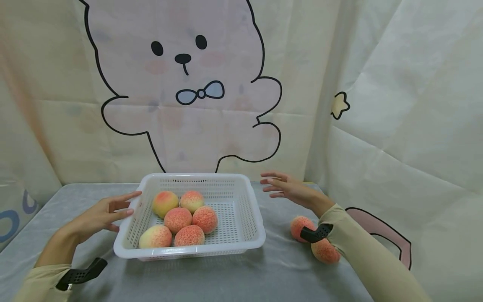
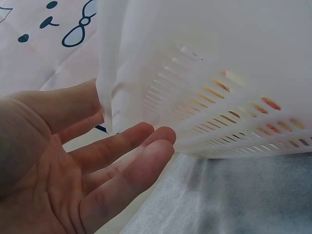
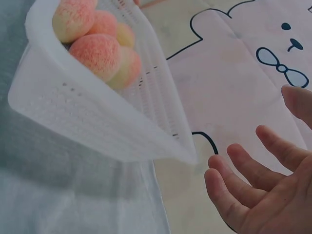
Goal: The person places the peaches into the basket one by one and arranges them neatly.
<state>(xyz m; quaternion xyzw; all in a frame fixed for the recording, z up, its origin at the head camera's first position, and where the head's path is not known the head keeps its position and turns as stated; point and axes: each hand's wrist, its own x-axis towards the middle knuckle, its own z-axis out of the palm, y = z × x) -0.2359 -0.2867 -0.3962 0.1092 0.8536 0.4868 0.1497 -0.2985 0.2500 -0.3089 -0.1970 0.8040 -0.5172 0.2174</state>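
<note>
A white plastic basket (image 1: 250,235) with slotted walls stands on the table, holding several peaches (image 1: 177,220) bunched toward its left side. At its left edge my left hand (image 1: 101,214) holds the rim. In the left wrist view, one digit of this hand (image 2: 78,151) passes behind the hanging lip, and the other fingertips lie below it near the outer wall. Beyond the basket's right edge my right hand (image 1: 290,191) hovers apart from it, fingers extended and spread, nothing between them. In the right wrist view a gap separates these fingertips (image 3: 214,180) from the basket's corner (image 3: 187,151).
Two more peaches lie on the table at the right, one peach (image 1: 299,226) partly behind my right wrist strap, another peach (image 1: 325,251) nearer and partly behind the sleeve. A grey cloth (image 1: 226,281) covers the table. Printed curtains (image 1: 294,138) hang behind and at both sides.
</note>
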